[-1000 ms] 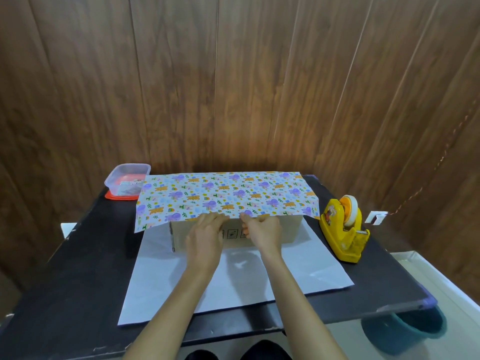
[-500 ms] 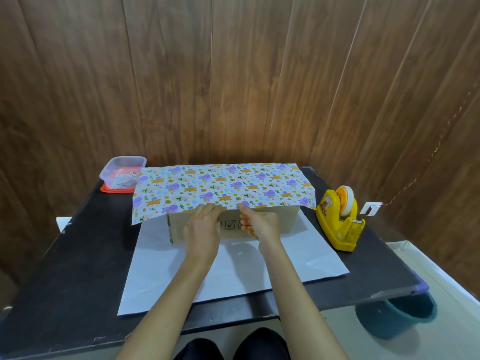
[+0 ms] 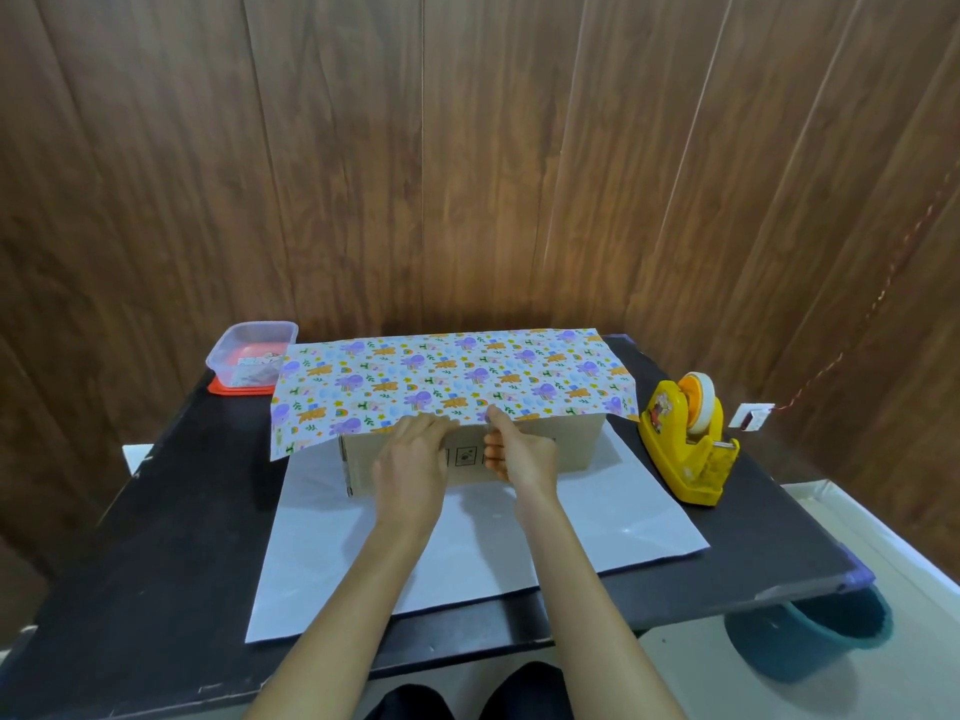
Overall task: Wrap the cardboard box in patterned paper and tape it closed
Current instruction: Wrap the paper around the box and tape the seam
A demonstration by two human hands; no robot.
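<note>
A brown cardboard box (image 3: 574, 446) stands on the white underside of the patterned paper (image 3: 452, 379), whose far half is folded over the box top, printed side up. The paper's near edge hangs just past the box's front top edge. My left hand (image 3: 413, 462) pinches that edge left of centre, fingers against the box front. My right hand (image 3: 519, 452) pinches the same edge right beside it, thumb on top. A yellow tape dispenser (image 3: 688, 441) with a white roll sits to the right of the box.
A clear plastic container (image 3: 249, 358) on a red lid stands at the table's back left. The black table (image 3: 156, 563) ends close to the wooden wall behind. A teal bucket (image 3: 810, 634) sits on the floor at the lower right.
Both hands stay on the paper's near edge at the box front. The paper has drawn slightly back, showing more of the box's front face, and the right thumb now lies on top.
</note>
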